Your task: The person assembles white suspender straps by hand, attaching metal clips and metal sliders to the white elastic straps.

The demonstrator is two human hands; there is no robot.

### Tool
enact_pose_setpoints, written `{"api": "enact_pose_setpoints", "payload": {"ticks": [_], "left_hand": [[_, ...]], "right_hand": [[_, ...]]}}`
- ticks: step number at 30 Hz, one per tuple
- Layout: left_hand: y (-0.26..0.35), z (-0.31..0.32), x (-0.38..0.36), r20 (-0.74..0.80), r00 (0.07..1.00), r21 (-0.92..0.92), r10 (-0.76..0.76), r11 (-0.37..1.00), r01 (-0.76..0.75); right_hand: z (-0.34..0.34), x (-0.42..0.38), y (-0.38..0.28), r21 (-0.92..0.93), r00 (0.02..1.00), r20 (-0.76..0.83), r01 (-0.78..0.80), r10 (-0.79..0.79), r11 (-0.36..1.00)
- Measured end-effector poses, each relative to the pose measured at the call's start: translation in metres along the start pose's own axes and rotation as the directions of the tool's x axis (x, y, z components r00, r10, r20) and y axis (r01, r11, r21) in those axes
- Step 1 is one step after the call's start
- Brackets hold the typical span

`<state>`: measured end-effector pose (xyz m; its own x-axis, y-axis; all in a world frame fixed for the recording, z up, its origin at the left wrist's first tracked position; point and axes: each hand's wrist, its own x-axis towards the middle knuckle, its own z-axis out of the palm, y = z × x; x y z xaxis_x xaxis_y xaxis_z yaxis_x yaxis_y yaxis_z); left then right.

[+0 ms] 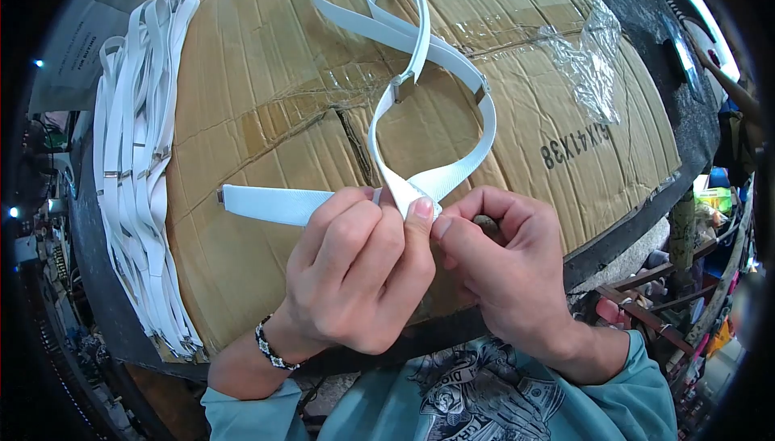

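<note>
A pair of white elastic suspenders (489, 126) lies on the flattened cardboard, its straps forming a loop in front of me. Metal adjusters (482, 91) sit on the straps at the top of that loop. My left hand (351, 271) is closed around the spot where the straps cross, thumb pressed on top. The fingertips of my right hand (513, 259) pinch the same crossing from the right; a small piece there is mostly hidden by my fingers. One strap end (274, 204) sticks out to the left of my left hand, with a metal end piece at its tip.
A bundle of white suspenders (139, 167) with metal clips lies along the cardboard's left side. Crumpled clear plastic tape (596, 66) clings to the cardboard (266, 138) at the upper right. A dark table edge (698, 130) surrounds it. Metal bars (646, 275) and clutter stand at the right.
</note>
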<state>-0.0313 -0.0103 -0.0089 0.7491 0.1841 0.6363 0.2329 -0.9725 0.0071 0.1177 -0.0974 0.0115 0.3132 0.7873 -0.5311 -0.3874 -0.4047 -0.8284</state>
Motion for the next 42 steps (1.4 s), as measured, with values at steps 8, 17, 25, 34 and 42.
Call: {"api": "enact_pose_setpoints", "payload": {"ticks": [8,17,25,34,42], "left_hand": [[0.002,0.001,0.002,-0.013,1.000,0.087,-0.014,0.996,0.016],[-0.004,-0.001,0.000,-0.054,0.994,0.022,-0.094,0.995,0.095],[-0.012,-0.001,-0.006,-0.056,0.991,-0.029,-0.121,0.992,0.120],[-0.011,0.000,-0.005,-0.051,0.992,-0.044,-0.114,0.993,0.111],[-0.017,-0.002,-0.003,-0.087,0.996,-0.074,-0.022,0.997,0.015]], "right_hand": [[0.001,0.007,-0.004,0.049,1.000,0.015,0.008,-0.009,0.999],[0.005,0.010,-0.001,0.187,0.997,0.081,-0.016,0.001,0.982],[0.001,0.007,0.003,0.273,0.987,0.157,-0.035,-0.009,0.961],[0.000,0.006,0.003,0.278,0.988,0.151,-0.029,-0.013,0.960],[-0.005,0.006,0.001,0.209,0.971,0.208,0.074,-0.118,0.975]]}}
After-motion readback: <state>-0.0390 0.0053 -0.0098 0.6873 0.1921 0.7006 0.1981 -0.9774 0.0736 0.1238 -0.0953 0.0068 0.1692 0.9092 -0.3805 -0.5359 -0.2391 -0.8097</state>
